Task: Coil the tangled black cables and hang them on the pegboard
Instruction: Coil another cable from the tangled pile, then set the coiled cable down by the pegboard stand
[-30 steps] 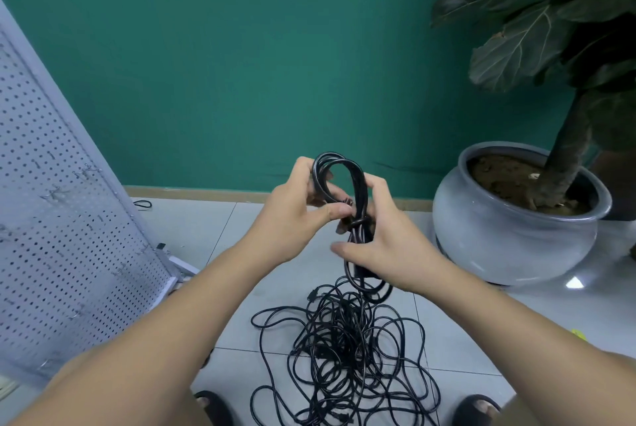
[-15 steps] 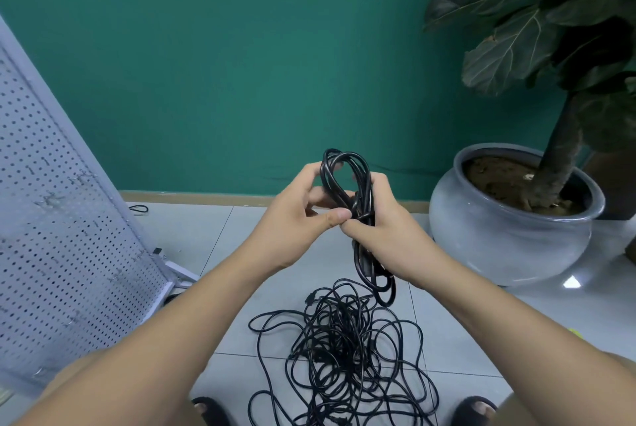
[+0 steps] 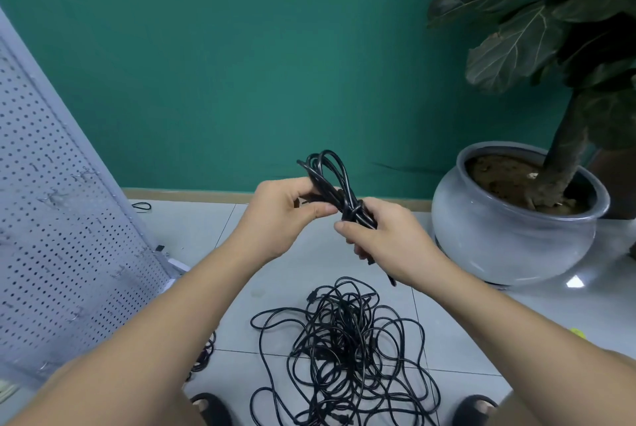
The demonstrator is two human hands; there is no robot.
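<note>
A coiled black cable is held up in front of me, its loops sticking out above my hands and tilted to the left. My left hand pinches the bundle at its upper part. My right hand is closed around its wrapped middle, and a short end hangs below that hand. On the floor between my feet lies a tangled pile of black cables. The white pegboard leans at the left, with small metal hooks on it.
A large grey pot with a broad-leaved plant stands at the right against the green wall. A small black cable loop lies by the skirting behind the pegboard. Another dark cable bit lies near the pegboard's foot.
The coil has been lifted free of the floor pile and tilted leftward. My right hand slid lower and closed around the wrapped middle; my left hand stayed pinching the top.
</note>
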